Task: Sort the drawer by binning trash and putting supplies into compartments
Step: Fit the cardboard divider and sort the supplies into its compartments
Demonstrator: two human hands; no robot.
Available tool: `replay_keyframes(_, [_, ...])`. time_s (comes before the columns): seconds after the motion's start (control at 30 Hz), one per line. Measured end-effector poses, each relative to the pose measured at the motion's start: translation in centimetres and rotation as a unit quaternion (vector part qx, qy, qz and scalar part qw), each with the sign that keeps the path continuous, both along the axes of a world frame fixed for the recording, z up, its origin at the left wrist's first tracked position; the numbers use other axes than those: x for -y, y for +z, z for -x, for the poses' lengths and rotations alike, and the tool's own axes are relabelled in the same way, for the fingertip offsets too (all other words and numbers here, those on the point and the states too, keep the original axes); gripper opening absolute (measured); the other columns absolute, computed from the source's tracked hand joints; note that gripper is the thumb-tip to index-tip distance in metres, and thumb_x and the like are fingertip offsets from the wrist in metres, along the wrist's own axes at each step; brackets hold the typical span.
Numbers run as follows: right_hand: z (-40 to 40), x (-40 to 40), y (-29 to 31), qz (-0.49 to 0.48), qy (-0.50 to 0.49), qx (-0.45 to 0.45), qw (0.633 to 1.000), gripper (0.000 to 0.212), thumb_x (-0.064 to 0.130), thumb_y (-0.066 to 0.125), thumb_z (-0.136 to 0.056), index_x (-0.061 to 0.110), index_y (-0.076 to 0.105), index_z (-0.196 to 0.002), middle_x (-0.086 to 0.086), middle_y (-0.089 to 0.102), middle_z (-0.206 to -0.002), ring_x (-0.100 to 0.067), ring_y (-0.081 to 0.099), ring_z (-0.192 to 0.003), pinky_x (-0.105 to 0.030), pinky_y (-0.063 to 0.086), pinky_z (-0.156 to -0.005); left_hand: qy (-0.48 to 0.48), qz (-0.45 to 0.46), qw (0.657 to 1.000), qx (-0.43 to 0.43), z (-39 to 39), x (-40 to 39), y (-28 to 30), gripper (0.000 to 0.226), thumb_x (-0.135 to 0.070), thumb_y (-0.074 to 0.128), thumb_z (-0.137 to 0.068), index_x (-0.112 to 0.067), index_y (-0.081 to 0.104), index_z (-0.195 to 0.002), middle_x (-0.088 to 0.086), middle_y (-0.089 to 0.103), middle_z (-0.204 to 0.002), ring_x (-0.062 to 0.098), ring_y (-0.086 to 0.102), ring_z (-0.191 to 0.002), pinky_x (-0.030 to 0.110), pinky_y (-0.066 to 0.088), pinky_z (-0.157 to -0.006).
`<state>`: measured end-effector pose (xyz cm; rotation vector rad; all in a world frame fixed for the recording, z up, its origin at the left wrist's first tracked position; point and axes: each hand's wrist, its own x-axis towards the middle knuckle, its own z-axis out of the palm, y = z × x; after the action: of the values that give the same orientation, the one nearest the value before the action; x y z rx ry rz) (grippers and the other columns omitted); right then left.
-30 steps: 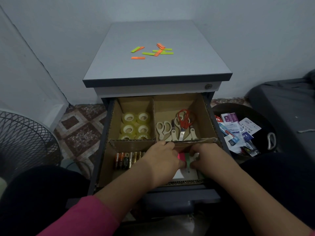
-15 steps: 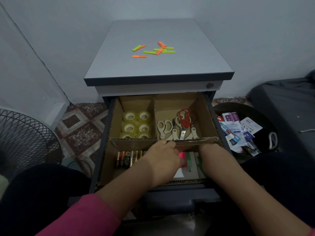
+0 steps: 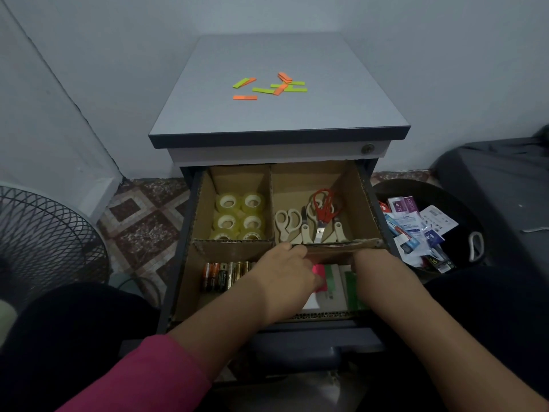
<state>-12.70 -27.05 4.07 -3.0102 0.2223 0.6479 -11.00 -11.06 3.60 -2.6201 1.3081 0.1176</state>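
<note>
— Step in hand? Looks like filing sticky notes (image 3: 322, 276) into the front right compartment of the drawer (image 3: 190, 233).
— Left hand (image 3: 285, 275) down in that compartment, fingers bent over the pink and green pads; gripping or just pressing, cannot tell. Right hand (image 3: 371, 267) at the right side of the same compartment, fingers tucked under the cardboard divider (image 3: 335, 248), hidden, so no telling how far open or what held.
— Rest of the drawer?
— Sorted, by the look of it: tape rolls (image 3: 239, 217) back left, scissors (image 3: 312, 220) back right, batteries (image 3: 227, 273) front left. Wrappers heaped in the bin (image 3: 416, 230) to the right of the drawer.
— Left to do?
— Orange and green strips (image 3: 271, 86) loose on the counter (image 3: 276, 114) above, well apart from both hands. Probably next: square up the pads, free a hand, reach up, gather the strips, drop beside the notes. Thin and flat, so likely a slide to the edge or a fingernail pinch needed.
</note>
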Motion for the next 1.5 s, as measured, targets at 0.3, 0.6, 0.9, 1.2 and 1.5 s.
replay_keyframes(0.3, [-0.8,0.2,-1.0,-0.168,-0.094,0.070,0.979,0.023,0.012,0.056,-0.085,0.018,0.072,-0.101,-0.007,0.069,-0.089,-0.022,0.066,-0.085,-0.031,0.055,-0.076,0.007,0.005,1.000,-0.004,-0.1,0.2,-0.1,0.047,-0.014,0.036,-0.096,-0.034,0.041,-0.139,0.002,0.059,-0.108,0.024,0.042,-0.104,0.035,0.029,-0.084])
replay_keyframes(0.6, [-1.0,-0.2,-1.3,-0.091,-0.057,0.071,0.992,0.016,0.021,0.056,-0.087,0.015,0.070,-0.093,0.000,0.059,-0.075,-0.019,0.061,-0.076,-0.031,0.053,-0.070,-0.002,-0.017,1.000,0.015,0.0,0.4,-0.2,0.047,-0.019,0.035,-0.100,-0.036,0.036,-0.144,0.004,0.058,-0.113,0.025,0.042,-0.108,0.037,0.031,-0.089])
replay_keyframes(0.9, [-0.1,-0.4,-0.5,-0.102,-0.013,0.054,0.993,0.036,0.014,0.058,-0.083,0.032,0.067,-0.112,0.001,0.067,-0.108,-0.019,0.063,-0.100,-0.034,0.054,-0.085,-0.005,-0.029,0.999,0.014,-0.1,0.5,-0.4,0.044,-0.021,0.039,-0.098,-0.037,0.041,-0.139,0.003,0.058,-0.115,0.025,0.043,-0.109,0.038,0.032,-0.091])
replay_keyframes(1.2, [-0.5,-0.3,-1.1,-0.111,0.002,0.067,0.992,0.036,0.016,0.058,-0.082,0.035,0.067,-0.111,0.003,0.068,-0.109,-0.019,0.063,-0.101,-0.036,0.053,-0.087,-0.004,-0.035,0.999,0.013,0.0,0.6,-0.3,0.044,-0.020,0.037,-0.099,-0.036,0.041,-0.139,0.004,0.057,-0.116,0.026,0.042,-0.111,0.038,0.031,-0.092])
replay_keyframes(1.5, [-1.0,0.3,-0.5,-0.132,0.011,0.014,0.991,0.031,0.015,0.055,-0.091,0.023,0.064,-0.120,-0.002,0.064,-0.117,-0.021,0.059,-0.110,-0.028,0.048,-0.091,-0.006,-0.029,0.999,0.014,0.0,0.6,-0.2,0.045,-0.021,0.038,-0.098,-0.035,0.040,-0.141,0.005,0.057,-0.118,0.026,0.043,-0.111,0.037,0.032,-0.092])
